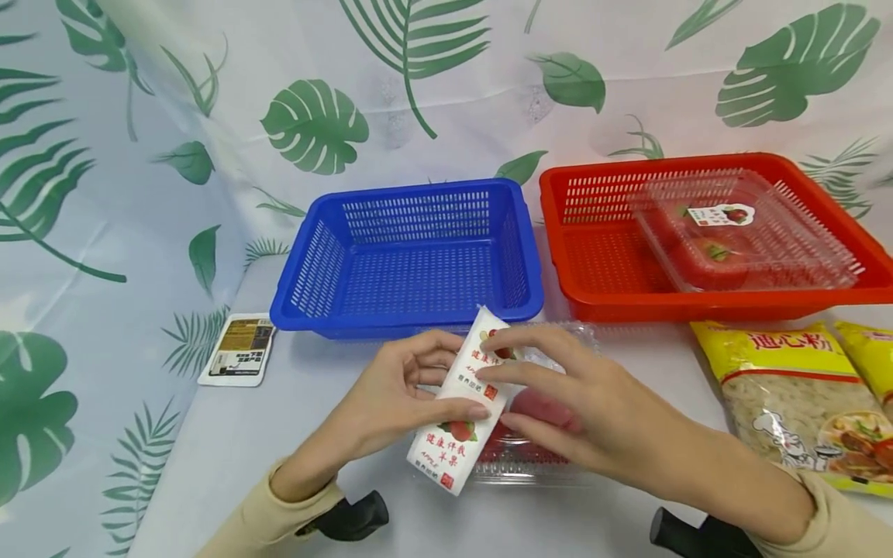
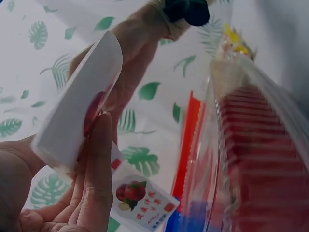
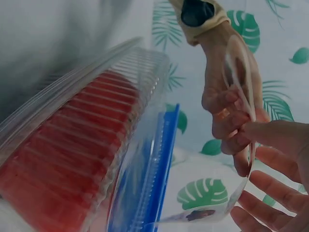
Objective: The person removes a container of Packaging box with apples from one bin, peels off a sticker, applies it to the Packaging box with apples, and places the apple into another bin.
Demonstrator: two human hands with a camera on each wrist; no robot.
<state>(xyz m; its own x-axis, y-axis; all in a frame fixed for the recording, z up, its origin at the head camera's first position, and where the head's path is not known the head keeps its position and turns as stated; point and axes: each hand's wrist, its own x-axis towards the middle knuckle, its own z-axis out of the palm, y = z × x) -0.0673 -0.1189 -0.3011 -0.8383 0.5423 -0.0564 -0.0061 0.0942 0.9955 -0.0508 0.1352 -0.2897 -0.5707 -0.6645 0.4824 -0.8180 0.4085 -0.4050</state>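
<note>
A white strip of fruit stickers point(image 1: 456, 403), printed with red apples and red writing, slants between both hands. The left hand point(image 1: 391, 391) holds it from the left, thumb across its printed face and fingers behind. From the right, the right hand point(image 1: 579, 387) pinches its upper part, index and middle fingertips on the print and thumb by the right edge. The strip bends in the right wrist view, where the right fingers point(image 3: 275, 193) meet its edge. Below the hands lies a closed clear plastic box point(image 1: 516, 471) with red contents, partly hidden by the right hand.
Behind the hands stand a blue basket point(image 1: 405, 324) and a red basket point(image 1: 593, 306). The red one holds a labelled clear box point(image 1: 788, 232) with red tomatoes. Yellow-topped food bags point(image 1: 802, 403) lie at the right, a small flat packet point(image 1: 239, 350) at the left.
</note>
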